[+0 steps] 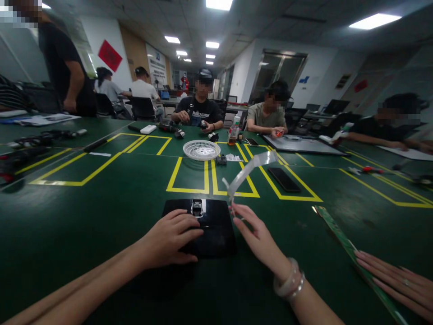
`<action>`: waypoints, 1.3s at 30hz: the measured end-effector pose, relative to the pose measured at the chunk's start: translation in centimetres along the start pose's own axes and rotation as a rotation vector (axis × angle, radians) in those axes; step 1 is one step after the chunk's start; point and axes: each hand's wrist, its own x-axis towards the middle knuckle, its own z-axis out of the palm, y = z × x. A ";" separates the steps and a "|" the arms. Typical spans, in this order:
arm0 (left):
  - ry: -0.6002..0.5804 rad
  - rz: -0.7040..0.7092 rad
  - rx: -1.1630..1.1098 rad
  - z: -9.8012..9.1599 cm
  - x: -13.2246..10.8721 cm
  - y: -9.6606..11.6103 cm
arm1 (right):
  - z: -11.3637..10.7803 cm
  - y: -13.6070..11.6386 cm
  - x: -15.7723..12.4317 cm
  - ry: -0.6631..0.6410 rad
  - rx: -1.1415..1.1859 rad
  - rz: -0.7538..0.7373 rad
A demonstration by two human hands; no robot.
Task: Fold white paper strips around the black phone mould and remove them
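A glossy black flat panel point(216, 225) lies on the green table in front of me, with a small metal part point(196, 208) at its far edge. My left hand point(171, 239) rests on the panel's left side, fingers curled and pressing down. My right hand point(255, 237), with a pale bangle at the wrist, pinches the end of a clear film strip point(250, 169) that curls up and away to the right, above the panel's right edge.
A white mesh basket point(201, 150), a black phone point(284, 179) and small parts lie among yellow tape outlines. A green ruler point(341, 241) runs along the right, beside another person's fingers point(395, 282). Several people sit at the far side.
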 end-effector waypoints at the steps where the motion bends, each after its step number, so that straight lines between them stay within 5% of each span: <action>1: 0.069 0.076 0.035 -0.3 -0.1 0.3 | 0.1 -0.3 -0.2 -0.095 -0.146 -0.069; 5: 0.208 0.238 0.140 -0.9 -0.3 1.2 | 0.7 -1.3 -0.8 -0.376 -0.570 -0.211; 9: 0.020 0.166 0.171 -0.1 -0.2 1.0 | 1.2 -1.7 -1.2 -0.458 -0.742 -0.224; 12: -0.130 0.068 0.150 0.6 0.2 0.5 | 1.3 -1.9 -1.4 -0.453 -0.769 -0.226; 19: -0.215 0.041 0.155 0.5 1.3 1.5 | 1.8 -2.6 -1.6 -0.406 -0.784 -0.250; 25: -0.223 0.047 0.204 0.7 1.3 2.1 | 2.1 -2.6 -1.8 -0.373 -0.780 -0.262; 32: -0.217 -0.286 0.124 -0.4 0.1 -1.0 | 1.7 -1.8 -1.2 -0.307 -0.736 -0.256; 39: -0.214 -0.228 -0.013 0.0 0.1 -0.9 | 1.0 -1.6 -0.9 -0.267 -0.748 -0.225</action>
